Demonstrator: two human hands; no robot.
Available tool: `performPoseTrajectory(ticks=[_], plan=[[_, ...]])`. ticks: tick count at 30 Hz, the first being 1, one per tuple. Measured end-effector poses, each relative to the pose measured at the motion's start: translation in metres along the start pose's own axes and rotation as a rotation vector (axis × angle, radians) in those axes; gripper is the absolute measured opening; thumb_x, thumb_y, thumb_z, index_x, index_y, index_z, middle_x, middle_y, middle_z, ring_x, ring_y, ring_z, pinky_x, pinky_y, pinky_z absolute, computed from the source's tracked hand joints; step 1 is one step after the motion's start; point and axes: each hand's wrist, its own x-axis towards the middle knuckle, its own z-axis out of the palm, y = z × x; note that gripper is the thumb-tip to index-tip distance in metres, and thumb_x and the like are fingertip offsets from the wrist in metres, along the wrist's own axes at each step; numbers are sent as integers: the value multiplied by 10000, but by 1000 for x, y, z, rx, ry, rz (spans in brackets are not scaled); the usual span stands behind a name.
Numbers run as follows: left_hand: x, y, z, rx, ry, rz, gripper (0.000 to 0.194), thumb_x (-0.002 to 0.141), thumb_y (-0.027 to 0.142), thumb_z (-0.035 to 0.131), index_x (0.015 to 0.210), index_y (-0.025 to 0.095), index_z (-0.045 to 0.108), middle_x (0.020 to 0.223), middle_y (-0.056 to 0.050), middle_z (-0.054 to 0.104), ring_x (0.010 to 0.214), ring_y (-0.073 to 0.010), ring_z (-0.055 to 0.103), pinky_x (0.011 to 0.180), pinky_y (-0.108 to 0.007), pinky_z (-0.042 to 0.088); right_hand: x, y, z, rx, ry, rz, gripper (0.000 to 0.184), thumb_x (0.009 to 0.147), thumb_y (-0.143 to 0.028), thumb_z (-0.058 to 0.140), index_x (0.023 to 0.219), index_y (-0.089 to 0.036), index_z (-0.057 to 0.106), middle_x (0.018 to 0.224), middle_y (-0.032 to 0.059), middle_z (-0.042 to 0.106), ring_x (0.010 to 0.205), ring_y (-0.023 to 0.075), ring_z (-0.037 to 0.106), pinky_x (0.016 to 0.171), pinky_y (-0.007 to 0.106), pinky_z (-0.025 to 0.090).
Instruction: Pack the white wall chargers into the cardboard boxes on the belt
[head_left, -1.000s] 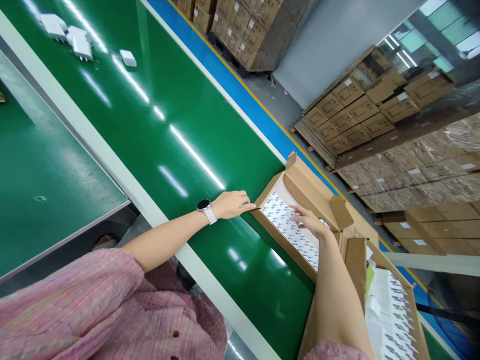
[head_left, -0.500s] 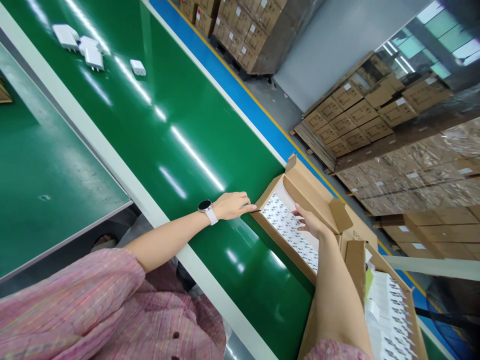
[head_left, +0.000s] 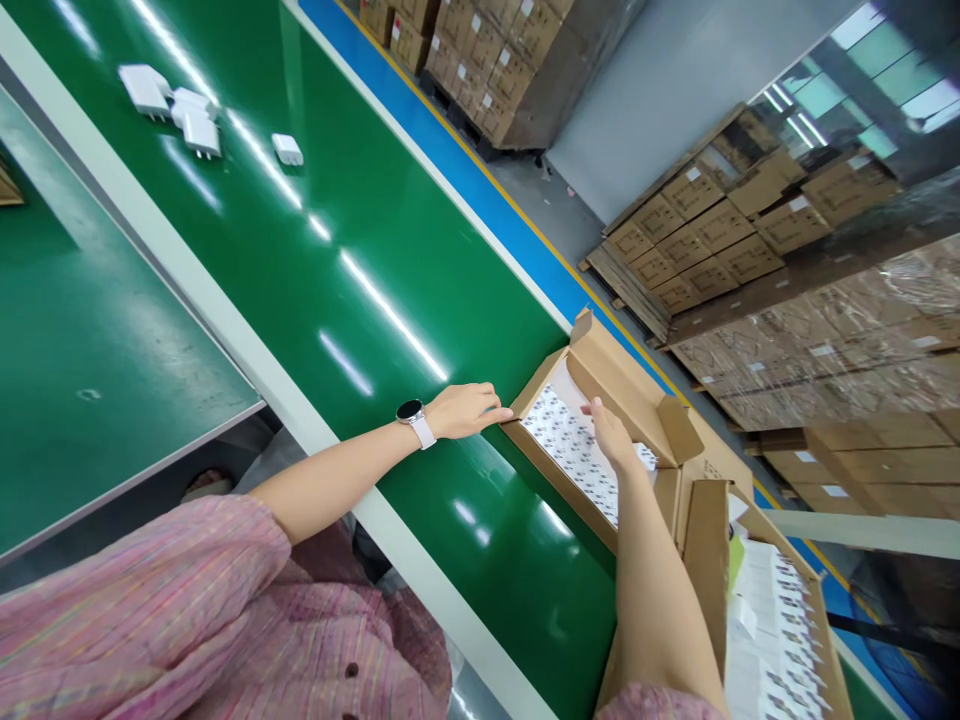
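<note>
Four white plug adapters (head_left: 196, 130) have been carried further along the green conveyor belt (head_left: 420, 200). The right hand (head_left: 611, 435) has been raised, its fingers drawn narrow above printed white cards (head_left: 566, 450) inside an open cardboard carton (head_left: 559, 505) set on the belt; whether a card is held cannot be told. The left hand (head_left: 466, 410), with a smartwatch (head_left: 409, 410) at the wrist, is laid on the carton's near rim, with nothing seen gripped. A second carton (head_left: 706, 565) is placed just beside the first.
</note>
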Motion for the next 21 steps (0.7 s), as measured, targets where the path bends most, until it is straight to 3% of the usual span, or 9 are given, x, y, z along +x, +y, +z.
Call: performPoseTrajectory(ticks=[4, 9, 13, 16, 18, 21], plan=[[1, -4, 1, 14, -3, -4, 626, 1100, 576, 219, 991, 215, 718, 1098, -68, 680, 993, -223, 678, 802, -334, 522, 17, -37, 25, 109, -71, -68, 586, 931, -624, 469, 1237, -181, 697, 1302, 161, 710, 1221, 305, 655, 1051, 502, 523], [3, -9, 2, 22, 1, -9, 582, 1112, 531, 241, 988, 214, 713, 1113, -71, 681, 984, -220, 685, 813, -338, 525, 31, -56, 48, 107, -128, -79, 448, 846, -545, 654, 1099, -189, 748, 1152, 123, 764, 1089, 284, 708, 1017, 497, 546], [3, -10, 3, 36, -8, -6, 567, 1118, 527, 254, 968, 214, 701, 1098, -64, 675, 983, -212, 687, 805, -319, 512, 31, -60, 46, 103, -167, -73, 402, 810, -534, 726, 1016, -191, 767, 1099, 107, 776, 1041, 276, 719, 986, 470, 560], [2, -11, 3, 76, -2, 0, 568, 1120, 526, 251, 959, 210, 696, 1091, -63, 670, 977, -206, 680, 803, -307, 508, 23, -65, 32, 86, -143, -49, 433, 810, -583, 733, 1049, -224, 777, 1162, 106, 761, 1124, 301, 694, 1018, 486, 538], [3, -12, 3, 100, 15, 5, 555, 1120, 517, 261, 964, 207, 694, 1092, -64, 673, 976, -205, 677, 796, -305, 508, 9, -67, 21, 66, -19, -24, 496, 880, -640, 627, 1134, -234, 759, 1251, 127, 729, 1240, 327, 634, 1086, 526, 479], [4, -14, 2, 116, 35, 2, 530, 1120, 505, 283, 981, 198, 693, 1096, -67, 680, 975, -206, 674, 781, -304, 505, -36, -64, 11, 71, 397, 30, 618, 995, -653, 371, 1234, -183, 694, 1286, 181, 696, 1266, 333, 595, 1097, 526, 449]])
